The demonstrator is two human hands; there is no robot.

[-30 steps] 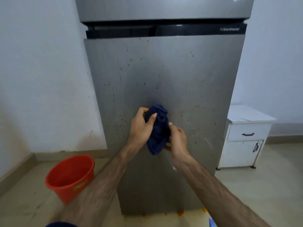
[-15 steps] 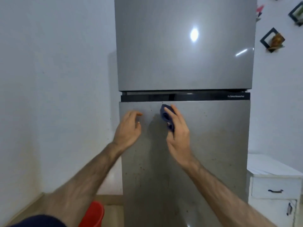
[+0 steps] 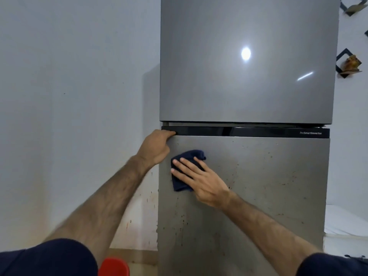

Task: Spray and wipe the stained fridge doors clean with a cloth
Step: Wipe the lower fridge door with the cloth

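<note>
Dark blue cloth [image 3: 184, 173] sits flat against the top left of the lower fridge door [image 3: 258, 196], pinned there by the right hand [image 3: 201, 181], fingers spread straight across it, pressing, not gripping. It looks soft and light, likely to bunch or slide, so a broad palm press suits it best. The left hand [image 3: 156, 146] curls its fingers over the door's top edge at the black handle strip [image 3: 249, 132], bracing. Brown specks dot the door; the upper door [image 3: 249, 60] looks clean. A red bucket [image 3: 114, 266] waits below.

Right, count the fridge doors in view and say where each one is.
2. The upper door is clean and shiny; the lower door, below the black strip, is spattered, with the cloth on it. None seem hidden.
</note>
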